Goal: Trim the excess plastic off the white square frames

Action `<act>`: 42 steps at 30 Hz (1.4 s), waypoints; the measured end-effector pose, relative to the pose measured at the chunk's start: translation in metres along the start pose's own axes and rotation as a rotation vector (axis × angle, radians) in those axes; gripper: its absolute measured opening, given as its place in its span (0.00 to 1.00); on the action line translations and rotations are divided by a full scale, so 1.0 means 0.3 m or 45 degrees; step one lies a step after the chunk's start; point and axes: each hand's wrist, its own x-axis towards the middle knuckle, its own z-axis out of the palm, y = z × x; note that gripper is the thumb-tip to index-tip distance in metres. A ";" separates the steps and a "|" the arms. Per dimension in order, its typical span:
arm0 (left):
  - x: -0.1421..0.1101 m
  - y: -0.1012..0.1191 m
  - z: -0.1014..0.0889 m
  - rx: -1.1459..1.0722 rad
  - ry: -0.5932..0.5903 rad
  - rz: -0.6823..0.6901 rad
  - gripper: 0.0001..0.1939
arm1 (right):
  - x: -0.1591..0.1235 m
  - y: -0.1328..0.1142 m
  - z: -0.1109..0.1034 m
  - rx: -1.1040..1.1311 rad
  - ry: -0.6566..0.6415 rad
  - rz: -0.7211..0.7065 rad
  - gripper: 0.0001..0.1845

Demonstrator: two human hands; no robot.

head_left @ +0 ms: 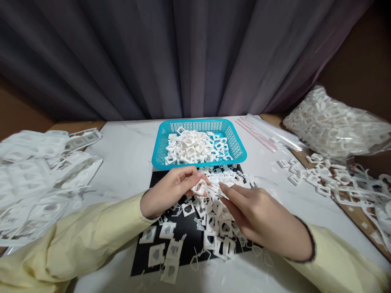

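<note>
Between the thumb and fingers of my left hand [175,185] is a small white plastic frame [200,187] with a round opening. My right hand [255,213] grips a thin metal tool [214,190], whose tip meets the frame; it looks like a slim blade or tweezers, I cannot tell which. Under both hands, a heap of similar white plastic pieces [218,209] and thin trimmed scraps covers much of a black mat [189,260]. Several square white pieces [156,255] lie on the mat's left side.
A blue basket [157,152] of white frames stands just beyond my hands. Stacked white moulded sheets [30,175] fill the left side. To the right lie a flat zip bag [259,134], a full clear bag [336,122] and loose parts [314,175]. A grey curtain [189,57] hangs behind.
</note>
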 end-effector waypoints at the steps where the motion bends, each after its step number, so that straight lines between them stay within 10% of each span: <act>1: -0.001 0.000 -0.001 0.030 0.003 -0.001 0.12 | 0.000 0.002 0.000 -0.052 0.021 -0.040 0.17; 20: -0.007 -0.002 0.000 -0.044 -0.013 -0.079 0.13 | 0.000 0.005 0.012 -0.488 0.227 -0.370 0.22; 30: -0.043 0.035 0.021 0.162 -0.203 -0.109 0.17 | 0.040 0.157 0.033 -0.502 0.473 0.016 0.19; 42: -0.026 0.022 0.012 0.019 -0.065 -0.098 0.15 | -0.041 0.017 -0.072 0.137 0.033 -0.010 0.10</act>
